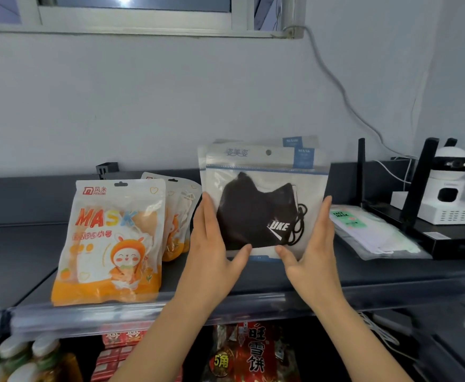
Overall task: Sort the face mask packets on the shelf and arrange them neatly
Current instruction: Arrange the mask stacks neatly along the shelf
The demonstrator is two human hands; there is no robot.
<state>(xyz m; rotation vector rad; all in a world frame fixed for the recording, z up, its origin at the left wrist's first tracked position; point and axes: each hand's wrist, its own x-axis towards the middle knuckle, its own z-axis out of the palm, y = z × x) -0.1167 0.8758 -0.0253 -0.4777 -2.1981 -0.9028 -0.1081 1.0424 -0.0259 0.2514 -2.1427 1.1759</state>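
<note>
- Your left hand (212,244) lies flat against the left edge of the black mask packets (264,199), its thumb across the lower front.
- Your right hand (312,244) presses the right edge the same way; both hands clasp the stack between them.
- The stack stands upright on the shelf (253,282), mid-way along, with at least two packets one behind another.
- Orange packets (110,241) stand just to its left, in a row front to back.
- A green packet (369,232) lies flat to the right, beside a router (419,205) and camera (450,175).
</note>
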